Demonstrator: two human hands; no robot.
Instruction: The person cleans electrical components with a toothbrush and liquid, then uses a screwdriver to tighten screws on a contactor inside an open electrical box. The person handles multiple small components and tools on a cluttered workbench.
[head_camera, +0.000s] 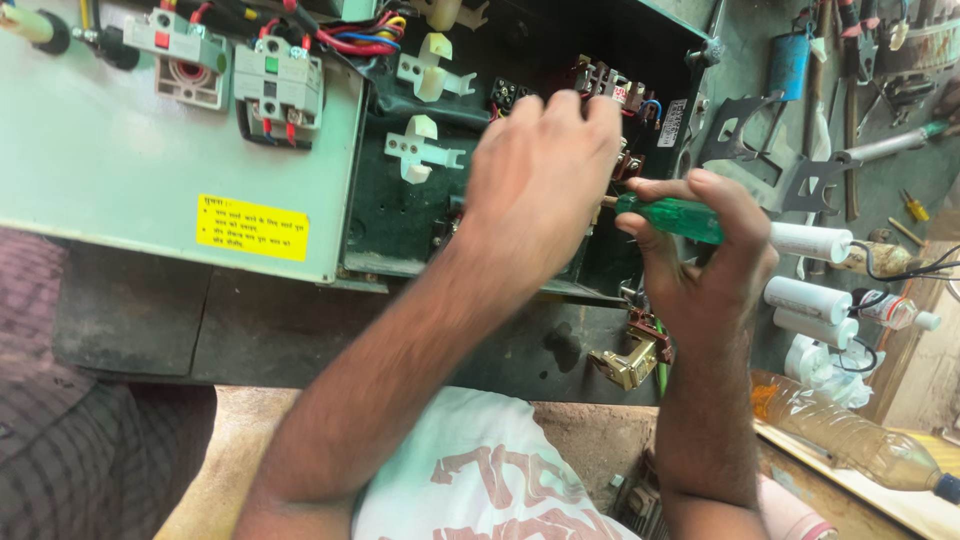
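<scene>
Work is mid-way, by the look of it. Green metal box (400, 215) lies open w/ its lid (120, 150) swung to the left, so the inside is exposed. White brackets (425, 150) and red wires (355, 42) sit in place; breakers (278, 85) are mounted on the lid.

Right hand (700, 260) is closed round a green-handled screwdriver (670, 218), handle lying across the fingers, tip aimed left into the box at a terminal block (610, 95). Left hand (540, 185) reaches into the box, fingers curled down over the same spot; can't tell if it grips anything, since its back hides the fingertips.

Judging from this: opening is done, screw work at the terminals is underway. A brass part (630, 362) lies loose on the surface below the box, not fitted. White capacitors (810, 242) lie to the right, one w/ black leads, seemingly unconnected. Lid not closed yet.
</scene>
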